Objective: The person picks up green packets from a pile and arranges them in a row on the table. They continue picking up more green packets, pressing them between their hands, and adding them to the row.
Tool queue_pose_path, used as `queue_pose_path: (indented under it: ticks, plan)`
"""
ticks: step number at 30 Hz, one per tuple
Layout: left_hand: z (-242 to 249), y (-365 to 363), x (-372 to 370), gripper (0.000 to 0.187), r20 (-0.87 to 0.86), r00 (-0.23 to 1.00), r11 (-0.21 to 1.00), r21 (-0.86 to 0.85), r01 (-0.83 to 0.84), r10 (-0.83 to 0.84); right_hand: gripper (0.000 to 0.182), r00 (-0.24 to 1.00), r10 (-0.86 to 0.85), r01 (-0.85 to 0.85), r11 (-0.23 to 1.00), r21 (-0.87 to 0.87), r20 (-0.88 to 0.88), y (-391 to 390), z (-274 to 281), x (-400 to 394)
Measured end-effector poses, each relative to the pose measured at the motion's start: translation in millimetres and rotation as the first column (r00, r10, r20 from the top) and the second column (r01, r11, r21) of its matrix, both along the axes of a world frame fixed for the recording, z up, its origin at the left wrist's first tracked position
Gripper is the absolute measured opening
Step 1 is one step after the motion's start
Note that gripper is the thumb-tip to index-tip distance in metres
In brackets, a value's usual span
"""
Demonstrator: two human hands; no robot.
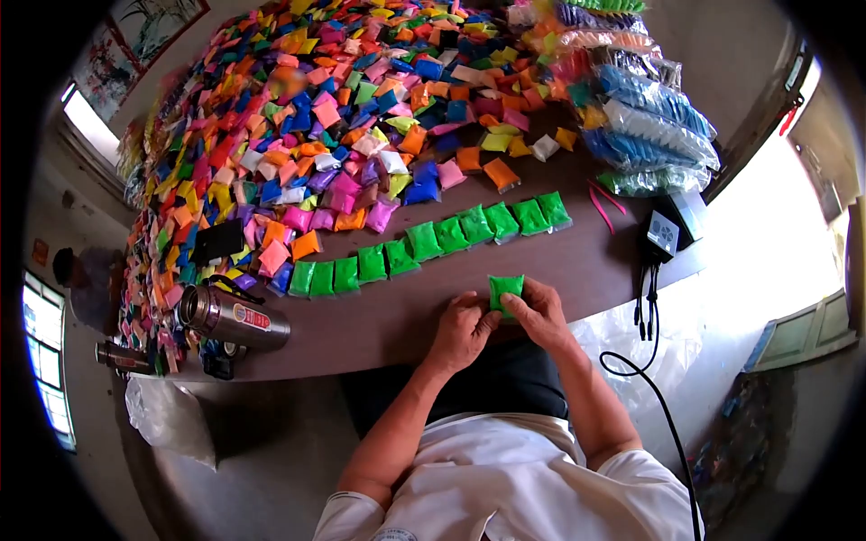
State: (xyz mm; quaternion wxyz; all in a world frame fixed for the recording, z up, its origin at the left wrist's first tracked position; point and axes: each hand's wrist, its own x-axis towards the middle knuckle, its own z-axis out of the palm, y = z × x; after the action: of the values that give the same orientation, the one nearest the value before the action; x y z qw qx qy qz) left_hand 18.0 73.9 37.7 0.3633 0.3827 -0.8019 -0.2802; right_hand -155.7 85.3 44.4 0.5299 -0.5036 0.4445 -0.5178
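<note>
A small clear packet of bright green material (506,288) is held up at the table's front edge. My right hand (538,313) grips it, thumb pressed on its face. At the packet's lower left, my left hand (466,326) has its fingers closed and its thumb at the packet's edge. Just beyond my hands, a slightly curved row of similar green packets (422,242) lies side by side on the brown table (397,311). What lies behind the held packet is hidden.
A large heap of mixed-colour packets (334,117) covers the table's far and left side. Stacked bags of packets (649,117) stand at the right back, near pink strips (606,206) and a boxy device (663,236) with a black cable. A steel flask (236,317) lies front left.
</note>
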Motion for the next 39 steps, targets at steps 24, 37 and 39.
queue_pose_path:
  ticks: [24,37,39]
  plan:
    - [-15.6,2.8,-3.5,0.023,-0.202,0.979,0.999,0.018,-0.039,0.042,0.019,0.966,-0.143,0.161,0.985,0.068,-0.215,-7.2,-32.1,-16.9]
    - [-0.6,10.2,2.1,0.032,-0.163,0.986,1.000,0.018,-0.021,0.024,0.019,0.989,0.011,-0.028,0.993,-0.114,-0.144,-7.7,-15.8,-7.7]
    - [-1.8,9.0,0.2,0.031,-0.167,0.986,1.000,-0.018,0.004,-0.007,0.024,0.983,0.117,-0.124,0.991,-0.041,-0.142,-6.2,-19.0,-11.9]
